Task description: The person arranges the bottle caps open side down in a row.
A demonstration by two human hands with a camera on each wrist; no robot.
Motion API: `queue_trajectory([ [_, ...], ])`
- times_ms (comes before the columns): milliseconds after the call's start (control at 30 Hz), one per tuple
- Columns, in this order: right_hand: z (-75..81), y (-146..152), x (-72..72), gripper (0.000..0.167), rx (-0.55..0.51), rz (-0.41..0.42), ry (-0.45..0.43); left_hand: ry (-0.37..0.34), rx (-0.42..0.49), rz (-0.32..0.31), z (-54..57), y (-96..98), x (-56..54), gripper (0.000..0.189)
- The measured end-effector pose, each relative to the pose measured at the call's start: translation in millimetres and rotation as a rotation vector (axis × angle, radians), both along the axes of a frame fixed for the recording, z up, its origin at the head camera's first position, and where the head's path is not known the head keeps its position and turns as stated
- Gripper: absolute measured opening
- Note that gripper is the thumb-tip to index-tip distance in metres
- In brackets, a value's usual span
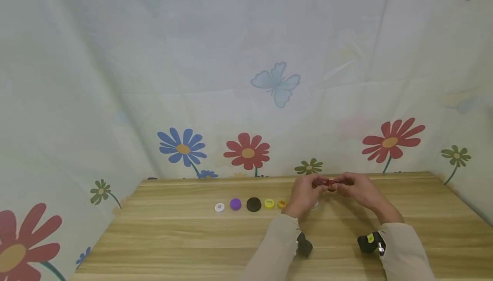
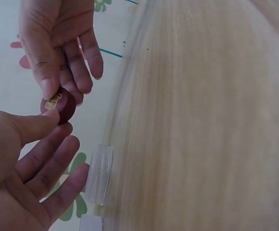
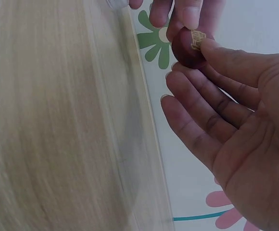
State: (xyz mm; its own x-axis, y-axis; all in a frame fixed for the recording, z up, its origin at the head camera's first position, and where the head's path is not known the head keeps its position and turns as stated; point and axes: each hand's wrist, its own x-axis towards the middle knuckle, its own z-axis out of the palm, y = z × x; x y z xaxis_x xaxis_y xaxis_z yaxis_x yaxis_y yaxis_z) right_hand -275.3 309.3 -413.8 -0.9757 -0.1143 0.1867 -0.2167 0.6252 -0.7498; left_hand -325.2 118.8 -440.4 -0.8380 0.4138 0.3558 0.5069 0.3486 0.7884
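Note:
A dark red bottle cap [image 2: 67, 103] with a gold print on its top is held up between both hands, above the table's far side. My left hand [image 1: 306, 193] pinches one side of it between thumb and fingers. From the opposite side my right hand [image 1: 358, 190] pinches it too, thumb on top near the gold print [image 3: 197, 40]. The other fingers of both hands spread loosely beneath. In the head view only a little of the red cap [image 1: 330, 183] shows between the fingertips. A clear ribbed cap [image 2: 100, 174] stands on the table close to my left fingers.
Left of the hands, a row of caps lies on the wooden table [image 1: 173, 238]: white [image 1: 219, 207], purple [image 1: 236, 204], black [image 1: 253, 204], yellow [image 1: 269, 203] and orange-yellow with red marks [image 1: 282, 204]. A flowered curtain [image 1: 208, 101] hangs behind the table's back edge.

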Motion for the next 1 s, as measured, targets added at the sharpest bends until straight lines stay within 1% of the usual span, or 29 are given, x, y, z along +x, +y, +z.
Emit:
queue_trajectory([
  [200, 1.1, -1.2, 0.3, 0.027, -0.045, 0.005, -0.018, 0.062, -0.050, -0.002, 1.6, -1.9, -0.2, 0.026],
  [300, 1.6, -1.0, 0.3, 0.028, -0.055, 0.023, -0.016, 0.098, -0.060, -0.004, 1.9, -2.9, -0.6, 0.028],
  [433, 2.5, -0.7, 0.5, 0.031, -0.080, 0.057, -0.016, 0.123, -0.064, 0.003, 2.4, -5.1, -1.3, 0.028],
  [533, 2.7, -1.2, 0.7, 0.032, -0.093, 0.074, -0.026, 0.117, -0.075, 0.011, 2.7, -6.8, -1.8, 0.027],
  [733, 1.4, -0.5, 0.1, 0.031, -0.021, 0.090, 0.019, 0.085, -0.115, 0.026, 3.2, -8.9, -1.3, 0.022],
  [867, -0.9, 1.9, -1.3, 0.030, -0.014, 0.111, 0.038, 0.077, -0.129, 0.009, 4.4, -8.9, -0.8, 0.024],
  [1000, -2.0, 3.5, -3.0, 0.029, 0.003, 0.120, 0.048, 0.053, -0.124, -0.012, 4.3, -9.2, -0.8, 0.025],
])
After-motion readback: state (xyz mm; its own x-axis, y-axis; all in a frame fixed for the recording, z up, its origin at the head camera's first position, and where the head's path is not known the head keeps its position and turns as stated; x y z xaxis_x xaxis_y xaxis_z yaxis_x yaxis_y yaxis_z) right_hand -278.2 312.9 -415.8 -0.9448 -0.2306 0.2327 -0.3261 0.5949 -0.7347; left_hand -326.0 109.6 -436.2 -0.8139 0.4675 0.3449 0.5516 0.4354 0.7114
